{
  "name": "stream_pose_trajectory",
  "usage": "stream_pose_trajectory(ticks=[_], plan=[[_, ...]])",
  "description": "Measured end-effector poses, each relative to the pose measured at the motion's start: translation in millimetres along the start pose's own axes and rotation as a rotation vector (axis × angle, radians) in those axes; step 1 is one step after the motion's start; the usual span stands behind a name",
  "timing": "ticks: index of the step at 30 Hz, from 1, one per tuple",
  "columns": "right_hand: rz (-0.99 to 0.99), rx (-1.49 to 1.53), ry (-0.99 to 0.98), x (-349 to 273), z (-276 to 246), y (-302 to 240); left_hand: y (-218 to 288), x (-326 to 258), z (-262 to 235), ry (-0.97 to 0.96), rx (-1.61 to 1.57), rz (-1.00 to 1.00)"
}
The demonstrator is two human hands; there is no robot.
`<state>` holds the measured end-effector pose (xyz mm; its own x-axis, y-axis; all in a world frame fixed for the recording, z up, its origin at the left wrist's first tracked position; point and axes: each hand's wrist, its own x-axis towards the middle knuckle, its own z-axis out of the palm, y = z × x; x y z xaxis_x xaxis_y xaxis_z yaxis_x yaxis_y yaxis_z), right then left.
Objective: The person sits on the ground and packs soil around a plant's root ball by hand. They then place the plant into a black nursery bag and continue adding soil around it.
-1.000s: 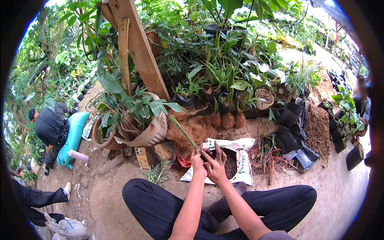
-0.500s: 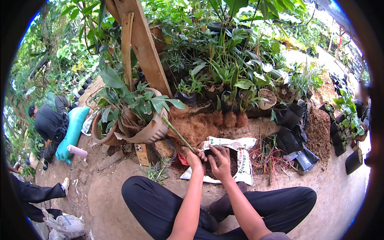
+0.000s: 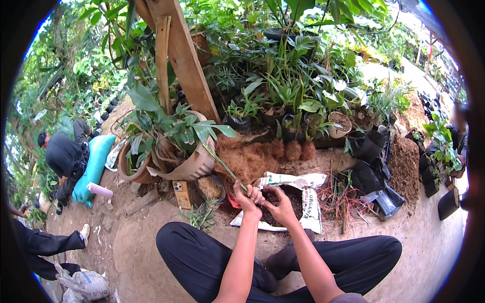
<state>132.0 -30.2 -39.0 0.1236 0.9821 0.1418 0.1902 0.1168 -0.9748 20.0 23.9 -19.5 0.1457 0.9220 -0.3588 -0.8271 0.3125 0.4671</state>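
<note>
Stalk [image 3: 220,162] in left hand [image 3: 247,198], fist curled round its lower end, rest of it poking out between 10 and 11 o'clock. Right hand [image 3: 281,206] just beside it at 3, fingers bent, tips right by left fist; can't tell if they're pinching stalk too. Right hand's over white bag [image 3: 298,179] w/ dark soil [image 3: 295,198] inside. Fiber [image 3: 247,156] heap near 12, pot [image 3: 198,165] at 10, phone [image 3: 181,195] at 9.
</note>
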Motion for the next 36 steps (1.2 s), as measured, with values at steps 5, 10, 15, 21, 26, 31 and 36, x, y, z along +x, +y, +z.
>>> stream_pose_trajectory(ticks=[5, 10, 15, 21, 26, 31, 36], plan=[[-0.028, -0.011, -0.034, -1, -5, 1, 0, 1, 6, 0.113, 0.065, -0.007], [-0.005, -0.011, -0.037, 0, -6, -3, 1, -2, 9, 0.114, 0.083, -0.048], [0.048, 0.085, -0.053, 0, -11, -8, -2, 0, 5, -0.049, -0.097, -0.114], [0.083, 0.047, -0.062, 4, -19, -9, -8, 0, 5, -0.098, -0.084, -0.21], [0.186, 0.067, -0.095, 2, -21, -13, -14, 0, 0, -0.223, 0.049, -0.296], [0.238, 0.069, -0.152, 4, -27, -6, -17, 0, -2, -0.207, 0.042, -0.209], [0.298, 0.037, -0.265, -1, -57, 37, -18, 2, 2, -0.039, 0.213, 0.111]])
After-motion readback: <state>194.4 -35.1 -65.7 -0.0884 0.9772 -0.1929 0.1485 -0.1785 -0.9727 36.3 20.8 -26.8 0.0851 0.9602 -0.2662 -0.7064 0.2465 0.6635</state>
